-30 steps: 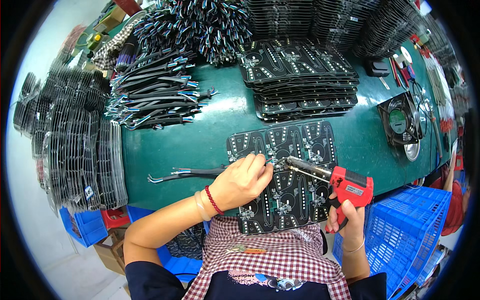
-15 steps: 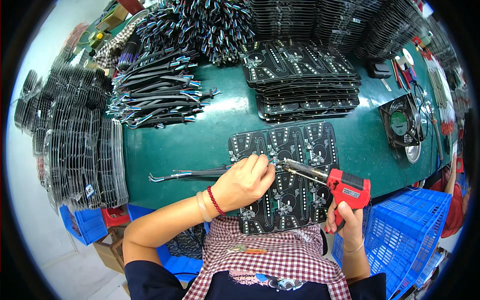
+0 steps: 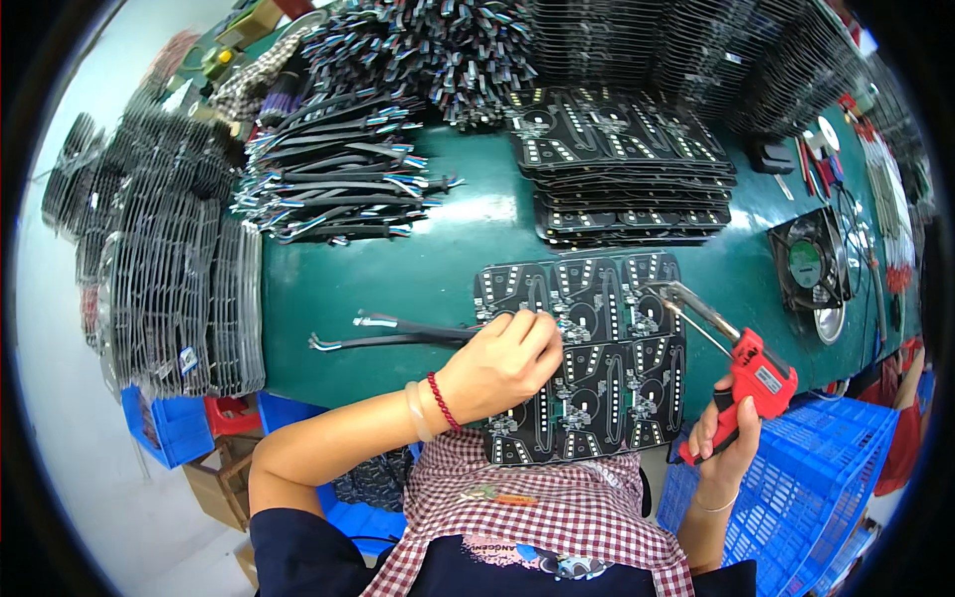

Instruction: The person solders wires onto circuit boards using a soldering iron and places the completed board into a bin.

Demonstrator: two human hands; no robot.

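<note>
My left hand [image 3: 505,364] is closed over the circuit board panel, its fingers pinched on black-sleeved wire cables [image 3: 418,334] whose bare coloured ends stick out to the left. The pinched ends are hidden under the fingers. The black circuit board panel [image 3: 637,373], with rows of small white parts, lies on the table's near edge. My right hand [image 3: 724,438] grips the handle of a red soldering gun [image 3: 764,376]. Its long metal tip reaches up and left above the panel's far right part, apart from the left hand.
Stacked circuit board panels [image 3: 627,179] stand behind the work, with a pile of black cables [image 3: 338,179] to the left. Racks of boards [image 3: 184,289] line the left side. A black fan [image 3: 808,259] and a metal bowl [image 3: 830,323] sit right, above a blue crate [image 3: 806,488].
The soldering gun has moved right, its tip away from my left hand and the wires. My left hand stays closed on the cables, whose free ends have spread apart.
</note>
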